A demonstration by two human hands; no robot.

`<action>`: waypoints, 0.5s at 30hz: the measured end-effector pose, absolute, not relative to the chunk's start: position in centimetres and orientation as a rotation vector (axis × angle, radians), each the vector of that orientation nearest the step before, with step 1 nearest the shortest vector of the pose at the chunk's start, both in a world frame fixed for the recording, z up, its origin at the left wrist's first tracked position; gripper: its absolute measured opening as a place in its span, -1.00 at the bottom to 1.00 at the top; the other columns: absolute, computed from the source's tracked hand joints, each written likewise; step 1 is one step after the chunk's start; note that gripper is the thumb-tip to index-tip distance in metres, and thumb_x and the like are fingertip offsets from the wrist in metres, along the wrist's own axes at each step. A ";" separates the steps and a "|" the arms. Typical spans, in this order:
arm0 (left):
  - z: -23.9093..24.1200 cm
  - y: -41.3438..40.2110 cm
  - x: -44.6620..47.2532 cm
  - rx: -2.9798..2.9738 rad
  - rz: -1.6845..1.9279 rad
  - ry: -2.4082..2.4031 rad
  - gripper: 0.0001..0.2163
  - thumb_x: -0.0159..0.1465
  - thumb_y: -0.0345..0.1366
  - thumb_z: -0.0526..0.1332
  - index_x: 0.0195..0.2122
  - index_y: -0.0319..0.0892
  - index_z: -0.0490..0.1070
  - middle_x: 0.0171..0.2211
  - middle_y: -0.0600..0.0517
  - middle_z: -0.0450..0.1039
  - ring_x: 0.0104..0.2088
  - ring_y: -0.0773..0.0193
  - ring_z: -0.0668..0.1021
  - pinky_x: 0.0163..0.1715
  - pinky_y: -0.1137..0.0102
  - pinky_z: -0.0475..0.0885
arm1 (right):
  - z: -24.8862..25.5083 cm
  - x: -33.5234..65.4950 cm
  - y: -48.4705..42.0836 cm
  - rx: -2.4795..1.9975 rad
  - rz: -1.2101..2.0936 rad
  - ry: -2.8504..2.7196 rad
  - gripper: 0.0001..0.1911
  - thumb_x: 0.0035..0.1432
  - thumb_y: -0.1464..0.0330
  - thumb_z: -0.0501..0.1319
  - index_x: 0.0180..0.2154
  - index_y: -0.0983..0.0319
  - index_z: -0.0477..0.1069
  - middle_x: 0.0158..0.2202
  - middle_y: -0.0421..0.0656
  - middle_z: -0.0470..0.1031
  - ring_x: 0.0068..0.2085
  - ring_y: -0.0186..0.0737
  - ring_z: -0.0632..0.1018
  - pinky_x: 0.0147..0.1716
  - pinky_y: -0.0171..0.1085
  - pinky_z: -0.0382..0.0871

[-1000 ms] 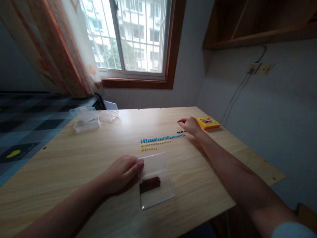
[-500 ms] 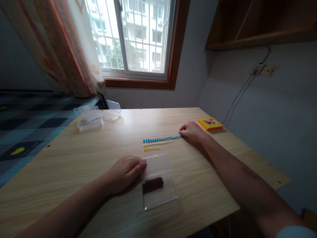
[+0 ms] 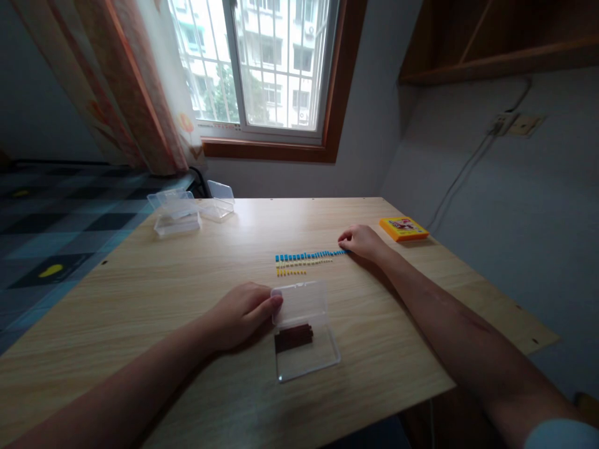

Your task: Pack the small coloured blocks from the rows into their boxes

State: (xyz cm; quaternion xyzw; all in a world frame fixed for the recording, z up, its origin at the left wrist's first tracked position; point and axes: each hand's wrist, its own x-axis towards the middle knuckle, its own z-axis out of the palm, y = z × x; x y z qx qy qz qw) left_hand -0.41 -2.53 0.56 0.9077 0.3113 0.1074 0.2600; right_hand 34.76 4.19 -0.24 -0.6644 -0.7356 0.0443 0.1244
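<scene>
My left hand [image 3: 241, 312] rests on the wooden table [image 3: 140, 293], curled, with its thumb pressed against the raised lid of a small clear plastic box [image 3: 306, 333]. Dark brown pieces [image 3: 293, 337] lie inside that box. My right hand [image 3: 361, 241] reaches far across the table, fingers bent and tips down at the right end of a row of small blue pieces [image 3: 309, 255]. Shorter rows of pale and yellow pieces [image 3: 294, 268] lie just below the blue row. What the right fingers cover is hidden.
Several empty clear plastic boxes [image 3: 180, 212] stand at the table's far left. A flat yellow box [image 3: 403, 228] lies at the far right, near the wall. A window and curtain are behind the table; the table's right edge drops off near my right forearm.
My right hand came down from just above the table onto the brown pieces at the end of the blue row, hiding them. The left hand stays on the box.
</scene>
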 end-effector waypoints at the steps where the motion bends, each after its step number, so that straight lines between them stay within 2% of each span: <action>1: 0.5 -2.5 -0.4 2.458 0.287 0.844 -0.41 0.42 0.16 -0.25 -0.51 -0.15 0.22 -0.50 -0.01 0.39 -0.45 0.22 0.41 -0.36 0.35 0.24 | -0.3 34.8 4.2 -1.931 0.123 -2.134 -0.83 0.28 0.29 0.32 -0.21 0.27 0.57 -0.25 -0.14 0.60 -0.20 -0.20 0.58 -0.09 -0.15 0.46; 5: 0.5 -2.5 -0.5 2.454 0.282 0.846 -0.41 0.42 0.16 -0.26 -0.51 -0.15 0.23 -0.49 -0.02 0.40 -0.45 0.21 0.42 -0.36 0.34 0.25 | -0.2 34.4 4.1 -1.885 0.111 -2.089 -0.91 0.22 0.38 0.34 -0.27 0.27 0.61 -0.31 -0.14 0.61 -0.27 -0.21 0.56 -0.19 -0.23 0.41; 8: 0.5 -2.5 -0.5 2.456 0.280 0.850 -0.41 0.42 0.16 -0.25 -0.51 -0.16 0.23 -0.49 -0.02 0.40 -0.45 0.21 0.42 -0.36 0.34 0.25 | 1.3 33.6 3.5 -1.800 0.085 -2.042 -0.88 0.21 0.42 0.31 -0.29 0.27 0.65 -0.33 -0.09 0.62 -0.29 -0.21 0.54 -0.26 -0.28 0.33; 12: 0.6 -2.5 -0.5 2.456 0.291 0.834 -0.44 0.43 0.12 -0.21 -0.50 -0.16 0.26 -0.48 -0.02 0.42 -0.44 0.21 0.43 -0.36 0.34 0.26 | 5.3 32.4 0.1 -1.593 0.075 -2.034 -0.82 0.27 0.33 0.28 -0.21 0.27 0.65 -0.32 -0.11 0.59 -0.33 -0.27 0.49 -0.29 -0.30 0.29; 15: 0.7 -2.5 -0.4 2.456 0.311 0.790 -0.49 0.43 0.08 -0.12 -0.50 -0.17 0.28 -0.49 0.01 0.42 -0.45 0.23 0.42 -0.38 0.36 0.24 | 8.3 31.2 -4.4 -1.236 0.243 -2.170 -0.81 0.27 0.26 0.32 -0.26 0.24 0.64 -0.40 -0.18 0.52 -0.41 -0.35 0.44 -0.39 -0.34 0.26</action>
